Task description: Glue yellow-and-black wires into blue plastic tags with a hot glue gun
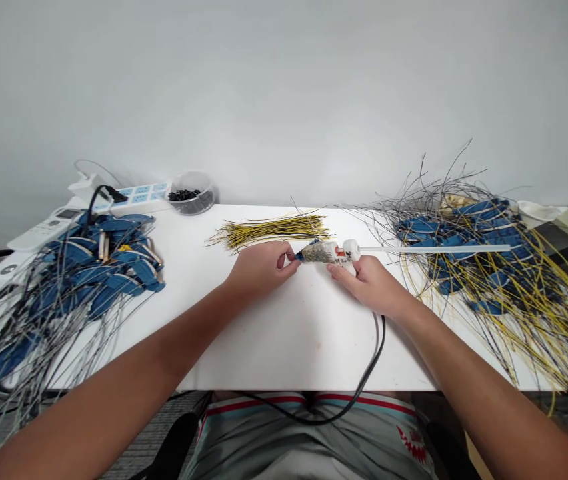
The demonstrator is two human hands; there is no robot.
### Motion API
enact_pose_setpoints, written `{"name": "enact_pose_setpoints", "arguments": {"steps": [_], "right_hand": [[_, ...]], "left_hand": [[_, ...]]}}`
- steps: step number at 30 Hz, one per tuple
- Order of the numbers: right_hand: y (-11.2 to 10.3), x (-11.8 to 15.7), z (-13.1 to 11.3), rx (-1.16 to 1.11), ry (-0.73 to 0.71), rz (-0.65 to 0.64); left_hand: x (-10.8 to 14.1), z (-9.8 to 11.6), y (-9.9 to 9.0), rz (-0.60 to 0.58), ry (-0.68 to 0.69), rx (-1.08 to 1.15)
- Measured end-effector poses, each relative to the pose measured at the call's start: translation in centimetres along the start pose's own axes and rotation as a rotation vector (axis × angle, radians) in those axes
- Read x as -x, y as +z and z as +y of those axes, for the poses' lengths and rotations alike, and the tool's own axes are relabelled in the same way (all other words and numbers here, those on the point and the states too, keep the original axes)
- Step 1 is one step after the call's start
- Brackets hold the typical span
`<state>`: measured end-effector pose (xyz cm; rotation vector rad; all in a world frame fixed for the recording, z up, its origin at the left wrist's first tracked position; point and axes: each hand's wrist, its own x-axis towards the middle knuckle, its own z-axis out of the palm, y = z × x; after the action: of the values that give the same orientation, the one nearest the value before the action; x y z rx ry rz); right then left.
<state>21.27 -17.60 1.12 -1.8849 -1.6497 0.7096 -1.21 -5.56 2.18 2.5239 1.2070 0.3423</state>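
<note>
My right hand [367,283] is wrapped around a glue gun [321,252], which points left. From its rear a long white glue stick [434,249] reaches out to the right. At the nozzle end, my left hand [267,267] is closed in a pinch; a small dark and blue bit shows by the fingertips, mostly hidden, and I cannot make out what it is. Just behind the hands lies a bundle of yellow and black wires [269,231] on the white table [264,347].
Blue parts with dark wires [119,283] are heaped at the left, and blue parts with yellow and black wires [494,267] at the right. A clear round tub [193,203] holds small black pieces near a power strip [141,195]. The gun's black cord [377,357] loops over the front edge.
</note>
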Motion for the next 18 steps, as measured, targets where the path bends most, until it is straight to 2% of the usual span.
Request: {"name": "enact_pose_setpoints", "arguments": {"steps": [18], "right_hand": [[0.06,-0.01,0.26,0.031,0.042,-0.001]], "left_hand": [[0.08,-0.02,-0.06,0.011,0.009,0.011]]}}
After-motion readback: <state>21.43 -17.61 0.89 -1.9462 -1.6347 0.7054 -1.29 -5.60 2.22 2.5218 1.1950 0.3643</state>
